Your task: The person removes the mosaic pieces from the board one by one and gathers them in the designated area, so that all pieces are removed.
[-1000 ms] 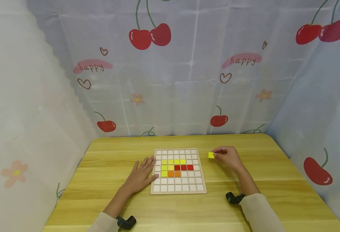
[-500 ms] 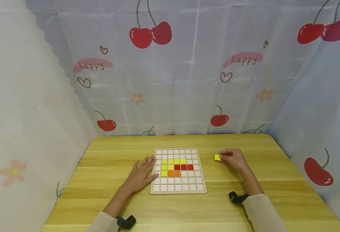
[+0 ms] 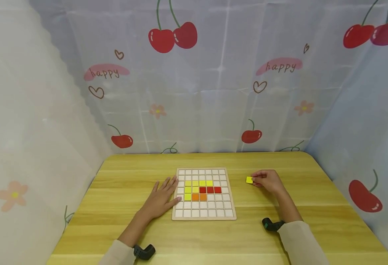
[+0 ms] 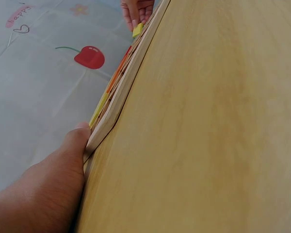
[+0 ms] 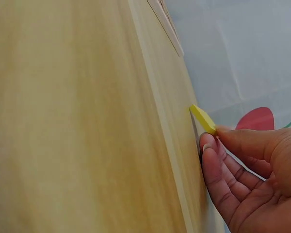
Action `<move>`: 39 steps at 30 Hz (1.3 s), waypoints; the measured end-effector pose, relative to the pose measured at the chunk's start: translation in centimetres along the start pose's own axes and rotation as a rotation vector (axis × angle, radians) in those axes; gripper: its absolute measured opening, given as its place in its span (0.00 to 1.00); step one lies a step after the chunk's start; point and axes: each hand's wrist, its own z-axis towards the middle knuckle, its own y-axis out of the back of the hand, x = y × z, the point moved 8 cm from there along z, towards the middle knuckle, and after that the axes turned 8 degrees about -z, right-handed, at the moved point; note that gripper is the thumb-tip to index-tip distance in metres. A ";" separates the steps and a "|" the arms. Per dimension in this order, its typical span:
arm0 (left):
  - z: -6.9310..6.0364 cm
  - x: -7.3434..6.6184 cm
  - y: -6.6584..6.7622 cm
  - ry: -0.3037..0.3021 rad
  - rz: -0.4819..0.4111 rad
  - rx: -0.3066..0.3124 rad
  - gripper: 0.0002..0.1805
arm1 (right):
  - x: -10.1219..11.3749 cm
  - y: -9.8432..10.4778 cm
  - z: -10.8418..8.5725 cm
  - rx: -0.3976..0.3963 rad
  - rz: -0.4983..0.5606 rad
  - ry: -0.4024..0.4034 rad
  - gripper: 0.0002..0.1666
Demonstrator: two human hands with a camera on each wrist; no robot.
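Observation:
A square wooden grid board (image 3: 204, 218) lies flat on the table, its cells filled with white, yellow, orange and red square tiles. My left hand (image 3: 159, 200) rests at the board's left side with straight, spread fingers, the fingertips and thumb on its edge. To the right of the board, my right hand (image 3: 268, 181) pinches a yellow square tile (image 3: 249, 180) between thumb and fingers. In the right wrist view the yellow tile (image 5: 202, 120) is tilted, held by one end close to the tabletop. The left wrist view shows my left thumb (image 4: 75, 141) against the board's rim.
The wooden table (image 3: 194, 243) has a patterned curtain (image 3: 214, 92) with cherries behind it and at both sides. Bare tabletop lies between the board and my right hand. A dark wrist device (image 3: 144, 252) sits on each forearm.
My right hand has moved a little to the right, away from the board, carrying the yellow tile. The left hand stays in place on the board's edge. The head view has tilted slightly.

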 end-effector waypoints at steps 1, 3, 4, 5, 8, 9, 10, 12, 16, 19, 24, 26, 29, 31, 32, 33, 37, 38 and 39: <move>0.0 0.0 0.0 0.001 0.000 0.002 0.45 | 0.0 0.0 0.0 0.004 0.000 -0.002 0.15; 0.0 0.0 0.0 0.000 0.000 0.004 0.45 | 0.1 -0.1 -0.1 0.014 0.000 -0.001 0.16; 0.0 0.0 -0.1 -0.001 0.001 0.004 0.45 | 0.0 -0.1 -0.1 0.014 0.006 -0.006 0.15; 0.0 0.0 -0.1 -0.002 0.002 0.004 0.45 | 0.0 -0.1 -0.1 0.013 0.014 -0.010 0.15; 0.0 0.0 0.0 -0.005 0.008 -0.004 0.45 | 0.0 -0.1 0.0 0.017 0.030 0.002 0.16; 0.1 0.0 0.1 -0.005 0.009 -0.005 0.45 | -0.1 -0.1 0.1 0.015 0.038 0.001 0.16; 0.1 0.0 0.1 -0.004 0.009 -0.006 0.45 | -0.1 -0.1 0.1 0.013 0.043 -0.001 0.15; 0.1 0.0 0.1 -0.005 0.005 -0.006 0.44 | -0.1 0.0 0.1 0.015 0.054 -0.002 0.15; 0.0 -0.1 0.2 -0.003 -0.011 0.003 0.44 | 0.1 0.1 0.1 0.016 0.062 -0.002 0.15; 0.0 -0.2 0.2 -0.001 -0.017 0.005 0.44 | 0.4 0.1 0.0 0.023 0.050 0.012 0.16; 0.0 -0.2 0.3 -0.004 -0.019 -0.017 0.44 | 1.1 0.3 0.0 0.007 0.020 0.016 0.17; -0.1 -0.2 0.4 -0.013 -0.020 -0.034 0.44 | 1.6 0.3 -0.1 -0.008 0.010 0.015 0.17; -0.1 -0.3 0.4 -0.031 -0.024 -0.053 0.43 | 2.7 0.3 -0.4 -0.018 -0.017 0.034 0.18; -0.1 -0.3 0.4 -0.036 -0.025 -0.058 0.43 | 3.6 0.2 -0.7 -0.022 -0.035 0.056 0.17; -0.1 -0.3 0.4 -0.038 -0.026 -0.059 0.43 | 4.0 0.1 -0.8 -0.021 -0.044 0.068 0.17; -0.1 -0.4 0.4 -0.038 -0.026 -0.057 0.43 | 4.5 0.0 -0.9 -0.017 -0.050 0.080 0.17; -0.1 -0.4 0.5 -0.024 -0.021 -0.040 0.43 | 5.6 -0.7 -1.2 0.004 -0.047 0.102 0.18; -0.1 -0.4 0.5 -0.019 -0.017 -0.031 0.43 | 5.8 -0.9 -1.2 0.009 -0.045 0.108 0.18; -0.1 -0.5 0.4 -0.013 -0.014 -0.022 0.44 | 5.9 -1.1 -1.3 0.015 -0.043 0.117 0.18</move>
